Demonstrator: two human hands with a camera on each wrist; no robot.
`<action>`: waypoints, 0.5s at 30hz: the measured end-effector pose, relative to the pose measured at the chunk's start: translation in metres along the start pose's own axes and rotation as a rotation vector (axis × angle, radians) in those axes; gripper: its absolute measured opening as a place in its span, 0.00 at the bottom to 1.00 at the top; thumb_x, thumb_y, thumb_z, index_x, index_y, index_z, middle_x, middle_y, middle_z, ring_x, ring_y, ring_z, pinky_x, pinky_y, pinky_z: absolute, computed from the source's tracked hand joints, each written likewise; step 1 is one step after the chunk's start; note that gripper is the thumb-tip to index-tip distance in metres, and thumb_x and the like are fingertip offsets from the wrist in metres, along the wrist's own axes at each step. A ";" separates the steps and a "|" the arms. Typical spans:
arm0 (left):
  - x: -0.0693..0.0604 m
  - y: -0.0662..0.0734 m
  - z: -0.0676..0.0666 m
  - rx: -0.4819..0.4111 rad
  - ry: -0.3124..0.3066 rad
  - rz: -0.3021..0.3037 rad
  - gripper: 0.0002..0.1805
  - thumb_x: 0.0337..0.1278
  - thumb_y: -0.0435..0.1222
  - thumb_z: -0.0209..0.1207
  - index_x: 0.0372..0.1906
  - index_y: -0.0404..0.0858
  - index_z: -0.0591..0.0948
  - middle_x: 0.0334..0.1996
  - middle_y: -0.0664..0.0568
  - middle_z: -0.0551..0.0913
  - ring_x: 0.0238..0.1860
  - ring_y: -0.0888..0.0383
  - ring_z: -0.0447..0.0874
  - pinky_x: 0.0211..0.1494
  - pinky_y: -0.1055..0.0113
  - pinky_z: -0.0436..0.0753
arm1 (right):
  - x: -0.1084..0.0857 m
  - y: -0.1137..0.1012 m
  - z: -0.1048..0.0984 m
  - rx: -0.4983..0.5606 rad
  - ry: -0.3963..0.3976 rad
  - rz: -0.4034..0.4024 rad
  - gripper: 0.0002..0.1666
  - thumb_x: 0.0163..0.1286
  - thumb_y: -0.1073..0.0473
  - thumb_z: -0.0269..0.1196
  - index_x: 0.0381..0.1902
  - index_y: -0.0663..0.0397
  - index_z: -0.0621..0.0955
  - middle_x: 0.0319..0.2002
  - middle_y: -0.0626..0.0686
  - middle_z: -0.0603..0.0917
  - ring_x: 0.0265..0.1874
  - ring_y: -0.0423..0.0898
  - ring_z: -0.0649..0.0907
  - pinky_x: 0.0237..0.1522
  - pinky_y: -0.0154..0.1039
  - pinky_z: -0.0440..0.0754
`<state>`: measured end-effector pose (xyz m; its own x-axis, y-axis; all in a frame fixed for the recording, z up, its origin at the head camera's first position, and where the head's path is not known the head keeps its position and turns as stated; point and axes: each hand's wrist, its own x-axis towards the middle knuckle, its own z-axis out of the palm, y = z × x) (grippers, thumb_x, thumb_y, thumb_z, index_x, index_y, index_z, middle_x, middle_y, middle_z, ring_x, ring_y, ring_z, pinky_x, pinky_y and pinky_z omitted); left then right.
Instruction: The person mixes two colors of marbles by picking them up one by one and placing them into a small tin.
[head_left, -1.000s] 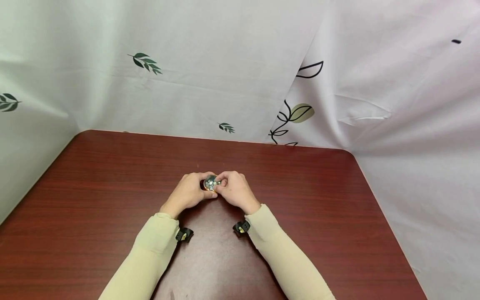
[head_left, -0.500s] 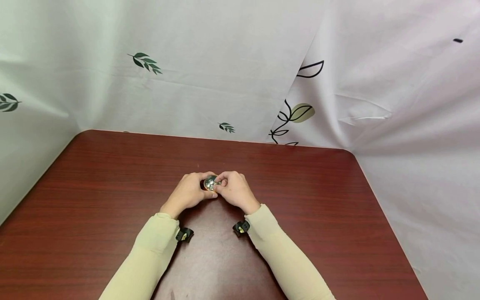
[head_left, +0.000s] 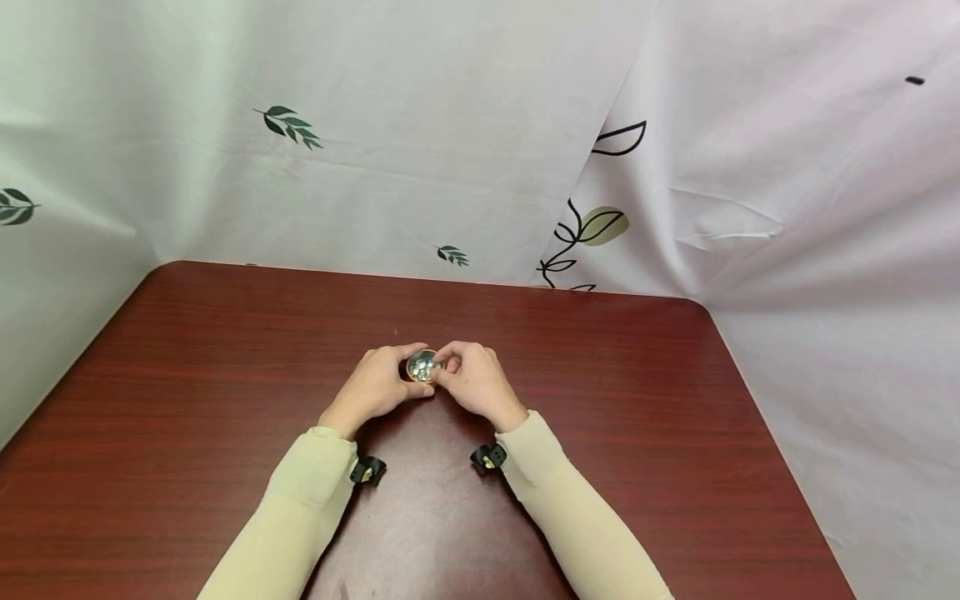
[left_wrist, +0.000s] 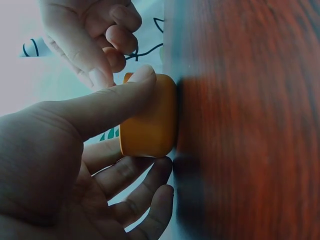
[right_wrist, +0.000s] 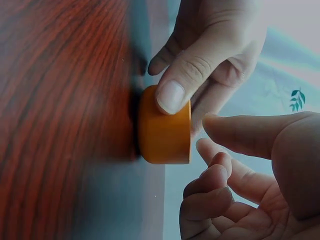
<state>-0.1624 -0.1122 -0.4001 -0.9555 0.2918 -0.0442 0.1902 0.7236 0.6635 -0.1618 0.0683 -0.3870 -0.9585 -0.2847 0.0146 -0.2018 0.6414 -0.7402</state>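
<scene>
A small round orange container [head_left: 421,367] stands on the table, its top shiny, silvery and speckled from above. Whether the glints are loose pieces or reflections I cannot tell. My left hand [head_left: 381,380] holds it from the left, thumb on the near side and fingers round the far side. In the left wrist view, the plain orange wall [left_wrist: 149,120] shows under the left thumb. My right hand [head_left: 474,380] is at the rim's right edge. Its thumb and index finger stand slightly apart in the right wrist view, nothing visible between them; the other fingers are curled.
A dark red wood-grain table [head_left: 637,433] lies under both arms. Behind it and at its sides hang pale curtains [head_left: 360,200] with leaf prints. Black wrist cameras, left one [head_left: 368,471] and right one [head_left: 488,457], sit on the pale sleeves.
My right hand has drawn back slightly to the right, and its fingertips cover less of the shiny top. The glints there look different. My left hand and the orange container stay in place.
</scene>
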 end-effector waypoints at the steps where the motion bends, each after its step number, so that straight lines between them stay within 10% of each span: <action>1: 0.000 0.000 0.000 -0.002 -0.002 -0.002 0.37 0.50 0.42 0.76 0.67 0.40 0.78 0.55 0.43 0.84 0.53 0.45 0.81 0.54 0.52 0.79 | -0.001 0.000 -0.001 0.001 0.004 -0.003 0.07 0.68 0.60 0.69 0.42 0.55 0.87 0.25 0.46 0.80 0.22 0.41 0.76 0.27 0.35 0.75; 15: -0.001 0.000 -0.005 0.007 -0.035 0.006 0.46 0.48 0.46 0.76 0.72 0.37 0.71 0.60 0.41 0.80 0.61 0.41 0.77 0.62 0.47 0.75 | -0.010 0.015 -0.023 -0.013 0.058 -0.019 0.09 0.68 0.60 0.68 0.44 0.57 0.86 0.25 0.47 0.79 0.20 0.41 0.76 0.27 0.35 0.75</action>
<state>-0.1623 -0.1155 -0.3965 -0.9457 0.3182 -0.0663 0.1982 0.7262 0.6584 -0.1596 0.0970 -0.3826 -0.9644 -0.2555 0.0676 -0.2223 0.6459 -0.7304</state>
